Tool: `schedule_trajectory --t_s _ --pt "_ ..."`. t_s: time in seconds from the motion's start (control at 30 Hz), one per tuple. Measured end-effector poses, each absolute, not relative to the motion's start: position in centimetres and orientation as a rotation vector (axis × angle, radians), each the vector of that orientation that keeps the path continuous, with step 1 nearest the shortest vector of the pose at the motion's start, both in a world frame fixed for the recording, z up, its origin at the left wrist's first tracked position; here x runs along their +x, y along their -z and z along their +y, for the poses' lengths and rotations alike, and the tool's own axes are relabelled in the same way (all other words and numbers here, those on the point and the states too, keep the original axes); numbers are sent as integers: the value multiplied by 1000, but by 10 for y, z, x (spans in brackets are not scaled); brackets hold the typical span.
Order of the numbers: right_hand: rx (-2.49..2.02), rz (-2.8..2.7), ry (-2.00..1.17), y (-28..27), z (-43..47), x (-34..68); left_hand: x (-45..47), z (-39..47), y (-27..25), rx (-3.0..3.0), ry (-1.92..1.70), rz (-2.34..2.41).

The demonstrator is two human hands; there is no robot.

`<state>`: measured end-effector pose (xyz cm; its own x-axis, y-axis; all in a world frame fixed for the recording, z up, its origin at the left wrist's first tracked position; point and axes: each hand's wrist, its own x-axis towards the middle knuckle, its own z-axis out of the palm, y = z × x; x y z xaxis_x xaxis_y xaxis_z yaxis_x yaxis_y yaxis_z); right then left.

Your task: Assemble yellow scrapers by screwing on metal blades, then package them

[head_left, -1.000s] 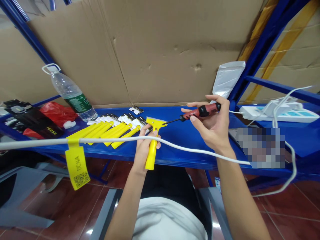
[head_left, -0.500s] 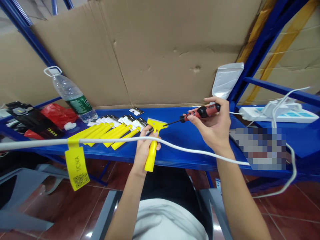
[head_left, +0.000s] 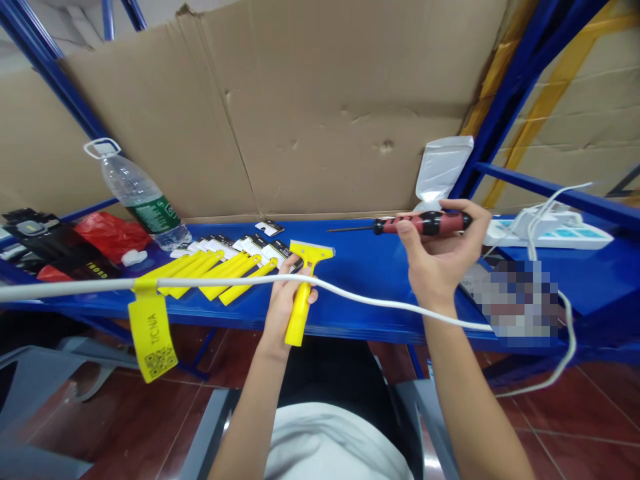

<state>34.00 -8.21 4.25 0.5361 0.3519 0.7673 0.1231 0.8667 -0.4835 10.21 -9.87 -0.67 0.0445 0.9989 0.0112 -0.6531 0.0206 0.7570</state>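
Observation:
A yellow scraper (head_left: pixel 300 310) with a wide, flat head is gripped in my left hand (head_left: pixel 284 300), its head up and its handle slanting down toward me. Two small screws show on the head. My right hand (head_left: pixel 437 257) is closed around the handle of a red and black screwdriver (head_left: pixel 425 223). The shaft points left, and its tip is apart from the scraper, up and to the right of the head. Left of my left hand, several yellow scraper handles (head_left: pixel 233 273) lie side by side, with black-and-white cards (head_left: pixel 245 245) at their far ends.
A large water bottle (head_left: pixel 145 197) leans beside a red plastic bag (head_left: pixel 113 235) at the left. A white cable (head_left: pixel 380 300) with a yellow tag (head_left: pixel 151 337) crosses in front. On the right is a power strip (head_left: pixel 575 235). Cardboard (head_left: pixel 325 113) stands behind the blue shelf (head_left: pixel 365 267).
The screwdriver tip has lifted off the scraper's head, and my right hand has moved right with it, turning the shaft nearly level. My left hand still holds the scraper.

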Motion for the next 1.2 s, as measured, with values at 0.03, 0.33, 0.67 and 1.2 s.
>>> schedule_trajectory --t_s 0.03,0.33,0.67,1.2 --pt "-493 -948 -126 -44 -81 341 102 -98 7 687 -1421 644" --pt "-406 -710 -212 -48 -78 354 103 -100 4 717 -1412 663" --pt "-419 -768 -239 -46 -78 352 106 -100 3 786 -1435 701" --pt "-451 -1161 -211 -46 -89 330 115 -107 1 873 -1499 716"
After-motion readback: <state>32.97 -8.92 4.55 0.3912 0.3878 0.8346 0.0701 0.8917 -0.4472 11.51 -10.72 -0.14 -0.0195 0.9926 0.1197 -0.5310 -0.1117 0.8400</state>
